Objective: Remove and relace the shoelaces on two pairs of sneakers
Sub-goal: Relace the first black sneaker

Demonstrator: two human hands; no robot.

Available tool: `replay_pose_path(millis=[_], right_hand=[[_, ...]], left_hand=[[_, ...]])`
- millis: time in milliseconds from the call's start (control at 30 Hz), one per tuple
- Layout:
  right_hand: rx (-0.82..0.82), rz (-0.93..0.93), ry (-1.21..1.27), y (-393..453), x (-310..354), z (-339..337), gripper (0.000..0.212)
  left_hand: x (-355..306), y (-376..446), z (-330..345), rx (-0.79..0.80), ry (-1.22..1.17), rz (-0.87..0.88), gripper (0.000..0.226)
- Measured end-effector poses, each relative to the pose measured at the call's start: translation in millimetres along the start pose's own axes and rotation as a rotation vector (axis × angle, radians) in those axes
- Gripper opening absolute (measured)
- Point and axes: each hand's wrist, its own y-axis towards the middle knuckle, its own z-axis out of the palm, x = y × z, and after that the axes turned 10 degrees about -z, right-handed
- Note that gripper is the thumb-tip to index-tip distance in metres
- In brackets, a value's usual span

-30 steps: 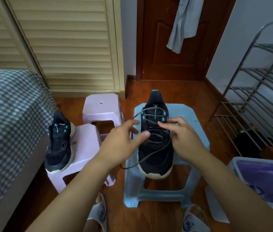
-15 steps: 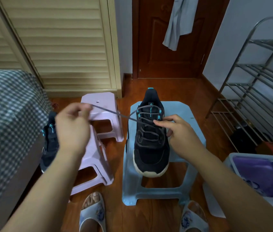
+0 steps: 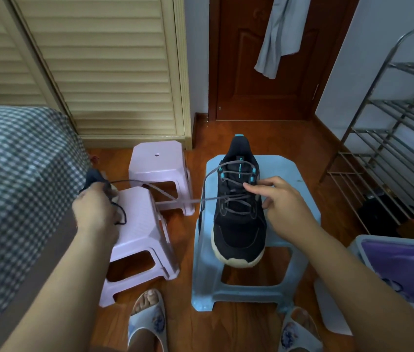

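While the left hand (image 3: pixel 96 209) is pulling well out to the side, its grip is clamped on the grey shoelace (image 3: pixel 175 196), which is now running taut from that grip across to the black sneaker (image 3: pixel 239 212); a second ago both hands were meeting over the eyelets, so a long run of lace has just been drawn free. The loose end is dangling just below the left grip. That suggests the unlacing of this shoe is partly done, with upper crossings probably coming out next. The right hand (image 3: pixel 284 199) is resting beside the sneaker's tongue, its grip apart, forefinger touching the laces as if steadying them. The sneaker is sitting toe toward the person on the light-blue stool (image 3: pixel 299 179), its remaining lacing slack and looped, teal eyelet tabs showing near the collar. A second dark sneaker (image 3: pixel 94 177) is peeking out just behind the left grip, on a pink stool (image 3: pixel 139 229).
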Motion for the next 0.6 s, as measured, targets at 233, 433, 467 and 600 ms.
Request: replay_pose_path(millis=[233, 433, 467, 600], right_hand=[[-0.26, -0.069, 0.284, 3, 30, -9, 0.05], [-0.092, -0.27, 0.097, -6, 31, -1, 0.043], [-0.037, -0.295, 0.023, -6, 26, 4, 0.037], [0.028, -0.266, 0.088, 2, 20, 9, 0.009]], left_hand=[[14, -88, 34, 0.982, 0.502, 0.033, 0.016], [24, -121, 47, 1.325, 0.295, -0.076, 0.015], [24, -122, 46, 1.36, 0.302, -0.069, 0.016], [16, -114, 38, 1.491, 0.17, -0.051, 0.022]])
